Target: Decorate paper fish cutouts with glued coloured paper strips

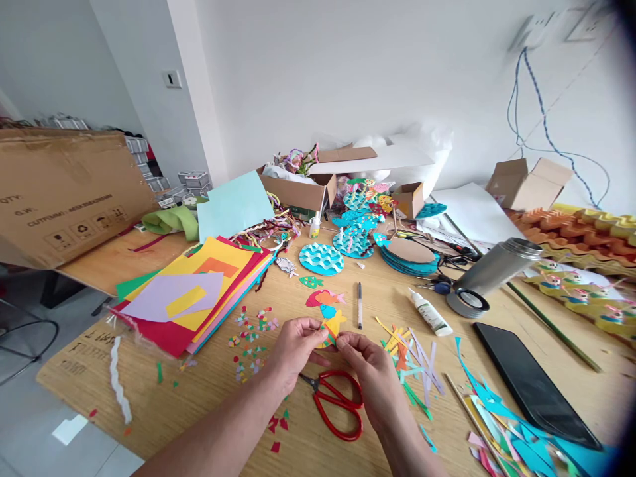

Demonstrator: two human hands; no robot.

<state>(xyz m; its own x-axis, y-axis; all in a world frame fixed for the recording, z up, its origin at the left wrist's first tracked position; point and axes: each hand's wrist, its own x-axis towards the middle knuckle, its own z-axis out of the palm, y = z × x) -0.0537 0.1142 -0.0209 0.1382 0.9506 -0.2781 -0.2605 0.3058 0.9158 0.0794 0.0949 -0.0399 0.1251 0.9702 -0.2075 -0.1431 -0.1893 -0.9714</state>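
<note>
A yellow paper fish (334,323) with an orange strip and some green on it is pinched between the thumb and fingers of my left hand (297,350). My right hand (370,364) closes its fingertips at the fish's lower right edge, partly hiding it. Just beyond lie a blue paper fish (326,310), a red and pink paper fish (322,297) and a green paper fish (311,282). Red-handled scissors (339,403) rest on the table below my hands. A pen (360,306) lies past my right hand.
Colored paper sheets (183,291) are stacked left, with paper dots (248,338) nearby. Paper strips (412,358), a glue bottle (430,311), a black phone (536,384) and a steel flask (497,268) are right. Blue wavy discs (321,259) and a cardboard box (74,195) stand farther back.
</note>
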